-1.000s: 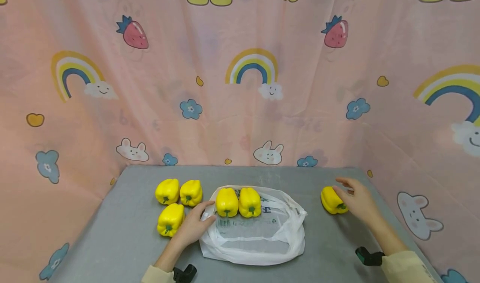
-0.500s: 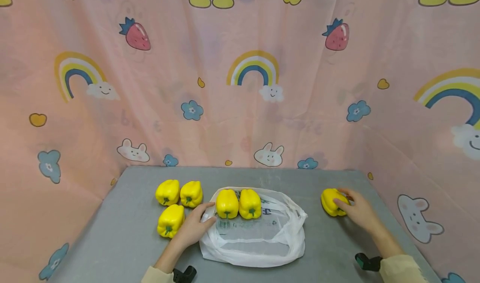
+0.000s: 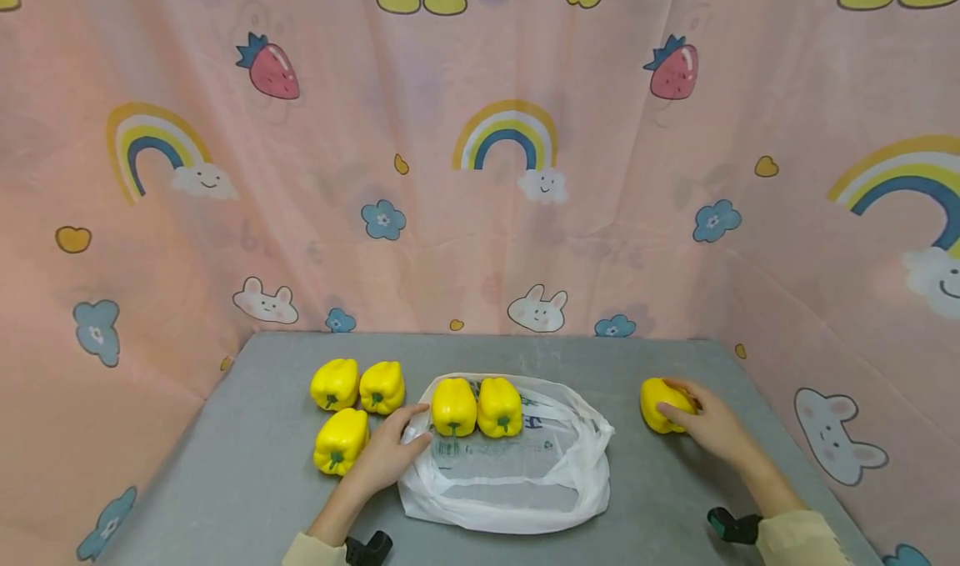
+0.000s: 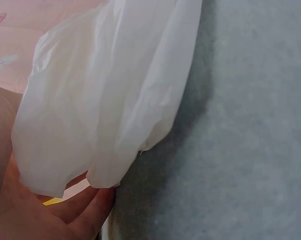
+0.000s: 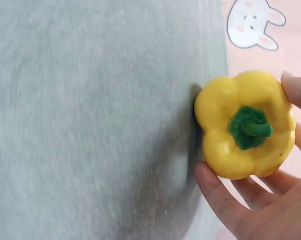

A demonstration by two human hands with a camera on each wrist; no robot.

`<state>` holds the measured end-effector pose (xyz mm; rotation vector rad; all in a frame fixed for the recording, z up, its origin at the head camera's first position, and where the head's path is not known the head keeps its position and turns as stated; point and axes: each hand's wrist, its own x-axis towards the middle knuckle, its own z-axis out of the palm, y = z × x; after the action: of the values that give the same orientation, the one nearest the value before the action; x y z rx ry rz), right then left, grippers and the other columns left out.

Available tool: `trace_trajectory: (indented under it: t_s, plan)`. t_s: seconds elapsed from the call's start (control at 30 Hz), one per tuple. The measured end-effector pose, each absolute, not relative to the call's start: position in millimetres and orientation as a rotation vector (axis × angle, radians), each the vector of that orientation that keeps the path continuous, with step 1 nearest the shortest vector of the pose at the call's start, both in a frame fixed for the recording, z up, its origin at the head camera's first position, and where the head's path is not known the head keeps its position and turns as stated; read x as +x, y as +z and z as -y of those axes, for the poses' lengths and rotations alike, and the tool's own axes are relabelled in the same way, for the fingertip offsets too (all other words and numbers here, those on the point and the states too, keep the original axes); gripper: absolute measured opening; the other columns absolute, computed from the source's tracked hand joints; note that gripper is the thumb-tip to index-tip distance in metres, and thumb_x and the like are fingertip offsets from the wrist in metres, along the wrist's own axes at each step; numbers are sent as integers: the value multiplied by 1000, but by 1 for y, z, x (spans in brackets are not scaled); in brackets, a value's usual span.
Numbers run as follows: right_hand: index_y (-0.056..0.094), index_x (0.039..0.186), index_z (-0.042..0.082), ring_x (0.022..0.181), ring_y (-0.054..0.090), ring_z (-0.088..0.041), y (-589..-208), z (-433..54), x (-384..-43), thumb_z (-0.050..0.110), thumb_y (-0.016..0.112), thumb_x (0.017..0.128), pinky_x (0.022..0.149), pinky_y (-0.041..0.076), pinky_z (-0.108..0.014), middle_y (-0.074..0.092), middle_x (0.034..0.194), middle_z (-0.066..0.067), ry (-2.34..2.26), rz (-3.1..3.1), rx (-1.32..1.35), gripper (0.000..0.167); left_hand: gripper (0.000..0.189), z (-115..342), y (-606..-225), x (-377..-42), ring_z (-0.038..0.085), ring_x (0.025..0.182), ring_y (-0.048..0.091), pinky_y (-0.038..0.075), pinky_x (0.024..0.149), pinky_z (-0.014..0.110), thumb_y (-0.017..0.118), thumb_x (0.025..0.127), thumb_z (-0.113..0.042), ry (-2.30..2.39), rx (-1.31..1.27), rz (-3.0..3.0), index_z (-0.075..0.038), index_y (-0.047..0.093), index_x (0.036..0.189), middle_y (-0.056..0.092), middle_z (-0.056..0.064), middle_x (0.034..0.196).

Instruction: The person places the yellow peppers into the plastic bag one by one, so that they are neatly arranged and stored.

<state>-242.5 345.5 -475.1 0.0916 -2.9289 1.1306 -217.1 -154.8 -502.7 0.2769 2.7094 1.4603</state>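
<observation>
At the right of the table, my right hand (image 3: 712,428) grips a yellow bell pepper (image 3: 663,405), thumb on the near side and fingers round the far side. Its green stem faces the camera in the right wrist view, where fingertips (image 5: 205,172) press on the pepper's side. My left hand (image 3: 390,453) holds the left edge of a white plastic bag (image 3: 517,512), whose mouth is spread wide. The bag's film (image 4: 110,90) hides part of the fingers in the left wrist view. Two yellow bell peppers (image 3: 454,408) sit side by side within the mouth, near the back rim.
Three more yellow bell peppers (image 3: 341,441) are grouped left of the bag, the nearest one close to my left hand. The grey table (image 3: 225,466) ends at a pink patterned curtain (image 3: 495,241) behind and at both sides.
My right hand has lowered onto the right-hand bell pepper and taken hold of it, turning it slightly so its stem no longer shows in the head view. The left hand and bag stay put.
</observation>
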Motion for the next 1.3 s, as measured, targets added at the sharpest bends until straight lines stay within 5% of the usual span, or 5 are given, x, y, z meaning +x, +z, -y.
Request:
trace_trajectory:
  t_s: [1.3]
  plan:
    - [47,148,-1,122,50,-45,-446,-282,-240,47,63,100,99,48,-62,47,144,-29,1165,2753,158,70,48,154,-502,-216,41,140,43,33,112,66,66,100,-24,1453,309,-2738,-8,55,144,51,17,148]
